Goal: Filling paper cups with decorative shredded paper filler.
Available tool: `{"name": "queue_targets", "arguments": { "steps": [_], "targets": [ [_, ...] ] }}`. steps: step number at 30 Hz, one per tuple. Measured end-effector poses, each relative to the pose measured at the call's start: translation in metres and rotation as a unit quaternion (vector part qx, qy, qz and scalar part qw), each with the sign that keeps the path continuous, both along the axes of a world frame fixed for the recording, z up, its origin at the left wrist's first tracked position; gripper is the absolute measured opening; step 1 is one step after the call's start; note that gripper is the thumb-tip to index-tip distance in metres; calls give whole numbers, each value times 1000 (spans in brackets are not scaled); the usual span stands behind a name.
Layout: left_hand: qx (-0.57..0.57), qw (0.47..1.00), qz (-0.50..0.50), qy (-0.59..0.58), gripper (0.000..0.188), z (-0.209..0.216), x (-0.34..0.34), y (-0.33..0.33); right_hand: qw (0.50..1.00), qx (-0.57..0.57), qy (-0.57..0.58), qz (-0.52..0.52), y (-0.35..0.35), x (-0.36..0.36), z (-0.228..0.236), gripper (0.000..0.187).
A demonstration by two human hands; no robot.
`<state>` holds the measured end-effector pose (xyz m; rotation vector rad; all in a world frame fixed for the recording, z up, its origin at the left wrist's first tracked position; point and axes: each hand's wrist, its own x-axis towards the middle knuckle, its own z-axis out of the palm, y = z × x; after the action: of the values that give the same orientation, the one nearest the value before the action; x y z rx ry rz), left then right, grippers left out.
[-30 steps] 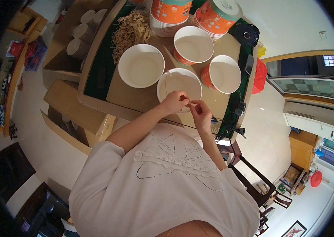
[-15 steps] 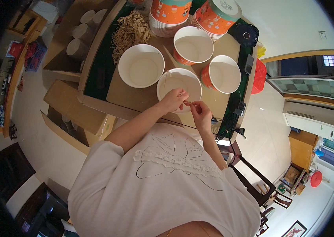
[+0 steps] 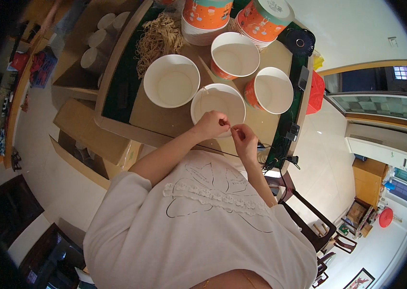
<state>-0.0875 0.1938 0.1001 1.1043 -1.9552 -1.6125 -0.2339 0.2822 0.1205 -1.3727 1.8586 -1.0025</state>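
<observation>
A white-lined paper bucket stands at the table's near side, with a thin tan string hanging inside from its far rim. Over its near rim, my left hand is closed with thumb and fingers pinched together. Close beside it, my right hand pinches too, fingertips almost touching the left's. A bit of the string seems to be between the fingertips, mostly hidden by them. Around this bucket stand three more open paper buckets: one at left, one behind and one at right.
A heap of tan strings lies at the far left of the table. Stacked orange-and-green buckets rise at the back. A phone and cables lie along the right edge. Cardboard boxes stand left of the table.
My hands have shifted slightly apart at the fingertips, and the left hand has turned a little. At the upper left, a blurred limb of another person has come into view. The buckets have not moved.
</observation>
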Motion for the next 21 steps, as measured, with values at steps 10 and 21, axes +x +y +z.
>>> {"name": "queue_targets", "arguments": {
  "steps": [10, 21],
  "targets": [
    [4, 999, -7, -39, 14, 13, 6, -1, 997, -32, 69, 16, -5, 8, 17, 7],
    [25, 1000, -9, 13, 16, 21, 8, -3, 995, -44, 83, 33, -8, 8, 20, 7]
  ]
}}
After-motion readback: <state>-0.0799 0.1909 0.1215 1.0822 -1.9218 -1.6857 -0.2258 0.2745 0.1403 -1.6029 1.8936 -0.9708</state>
